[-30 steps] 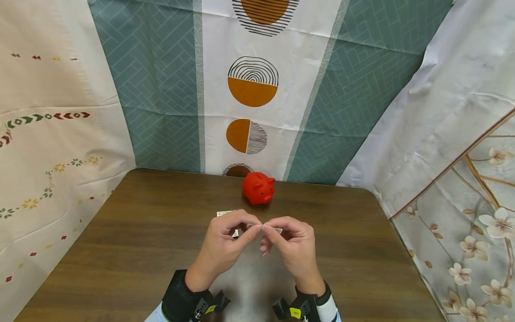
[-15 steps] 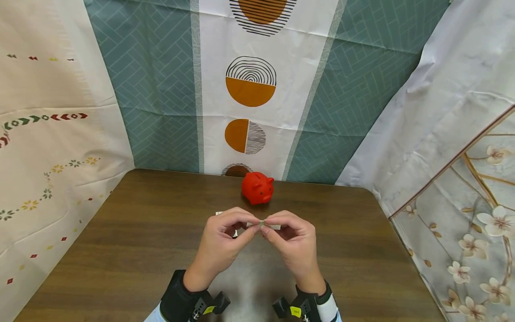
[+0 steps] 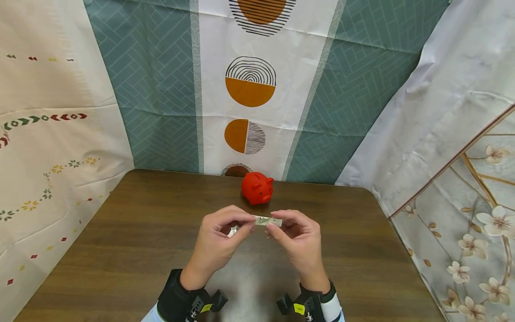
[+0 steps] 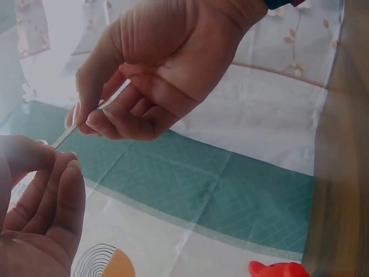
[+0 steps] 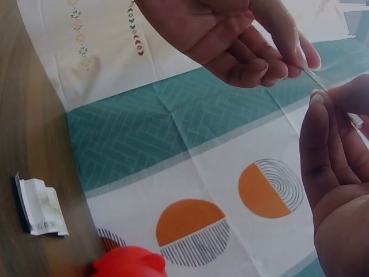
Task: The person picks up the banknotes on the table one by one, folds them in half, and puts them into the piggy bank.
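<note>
A narrow folded banknote (image 3: 268, 221), pale green with dark print, is stretched between my two hands in the head view. My left hand (image 3: 219, 237) pinches its left end between thumb and forefinger. At the other end, the thumb and forefinger of my right hand (image 3: 301, 241) grip it, other fingers curled below. Seen edge-on in the left wrist view, the banknote (image 4: 66, 135) is a thin strip. A second folded, whitish paper piece (image 5: 43, 206) lies on the table in the right wrist view; in the head view my left hand mostly hides it.
A red piggy bank (image 3: 257, 188) stands beyond my hands near the back edge of the brown wooden table (image 3: 161, 201). Behind the table hangs a teal and white patterned cloth (image 3: 161, 89). A white floral cloth (image 3: 442, 179) hangs along the right side.
My fingertips were close together with the banknote mostly hidden. Both hands have since moved slightly apart, and more of the strip shows between them.
</note>
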Available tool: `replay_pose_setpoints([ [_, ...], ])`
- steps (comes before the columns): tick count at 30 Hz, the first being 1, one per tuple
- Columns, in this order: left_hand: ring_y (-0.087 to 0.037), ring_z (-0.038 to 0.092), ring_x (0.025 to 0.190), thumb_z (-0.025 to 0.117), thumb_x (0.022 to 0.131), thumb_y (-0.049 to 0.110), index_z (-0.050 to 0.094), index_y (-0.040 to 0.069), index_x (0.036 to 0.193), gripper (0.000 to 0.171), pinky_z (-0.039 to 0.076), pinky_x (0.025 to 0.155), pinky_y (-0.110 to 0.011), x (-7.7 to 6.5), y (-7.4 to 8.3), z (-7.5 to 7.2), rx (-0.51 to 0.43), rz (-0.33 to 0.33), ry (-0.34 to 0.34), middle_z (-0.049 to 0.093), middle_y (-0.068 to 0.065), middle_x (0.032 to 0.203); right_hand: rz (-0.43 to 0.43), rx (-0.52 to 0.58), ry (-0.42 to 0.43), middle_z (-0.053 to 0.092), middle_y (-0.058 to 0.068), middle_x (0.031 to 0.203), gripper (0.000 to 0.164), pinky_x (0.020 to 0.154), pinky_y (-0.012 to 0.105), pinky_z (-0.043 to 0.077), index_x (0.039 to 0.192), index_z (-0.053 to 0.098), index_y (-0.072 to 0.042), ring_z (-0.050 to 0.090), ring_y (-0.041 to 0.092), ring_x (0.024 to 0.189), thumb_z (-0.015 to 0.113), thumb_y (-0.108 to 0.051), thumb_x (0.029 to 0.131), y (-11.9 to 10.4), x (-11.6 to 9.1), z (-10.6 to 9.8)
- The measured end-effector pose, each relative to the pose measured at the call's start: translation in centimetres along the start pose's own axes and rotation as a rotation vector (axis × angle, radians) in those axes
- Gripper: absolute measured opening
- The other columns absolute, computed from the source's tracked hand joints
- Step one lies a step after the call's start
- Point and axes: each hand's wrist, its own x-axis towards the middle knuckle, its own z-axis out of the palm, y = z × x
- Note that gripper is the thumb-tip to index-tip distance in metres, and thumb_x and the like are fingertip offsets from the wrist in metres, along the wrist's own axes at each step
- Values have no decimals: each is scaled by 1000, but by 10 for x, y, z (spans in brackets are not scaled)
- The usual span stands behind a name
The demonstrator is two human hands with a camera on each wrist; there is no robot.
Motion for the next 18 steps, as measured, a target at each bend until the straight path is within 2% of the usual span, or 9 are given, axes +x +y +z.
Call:
replay_pose_setpoints([
  [6,-16,67,78,74,86,-12,76,2,103,23,60,66,-27,2,-3,-5,-7,-14,5,72,-12,93,103,-35,40,75,-3,89,21,65,31,63,107,69,11,73,17,68,71,13,87,-2,1,-3],
  [12,-16,64,76,76,90,-1,69,10,120,33,59,68,-28,2,-11,-6,74,-94,7,70,-8,89,105,-76,36,76,-4,90,18,67,33,63,106,70,13,73,14,70,71,13,88,3,3,-6],
  [15,-16,65,80,77,90,3,64,12,127,40,60,75,-28,4,-21,-6,103,-127,7,71,-8,91,123,-105,67,76,-3,89,17,67,33,63,105,71,12,73,15,69,72,11,88,6,5,-10],
  [18,-16,66,82,79,90,7,63,12,127,41,60,76,-29,11,-39,-8,136,-147,12,71,-7,93,142,-149,116,76,-2,86,15,66,32,63,102,72,10,73,17,67,74,8,88,8,12,-16],
])
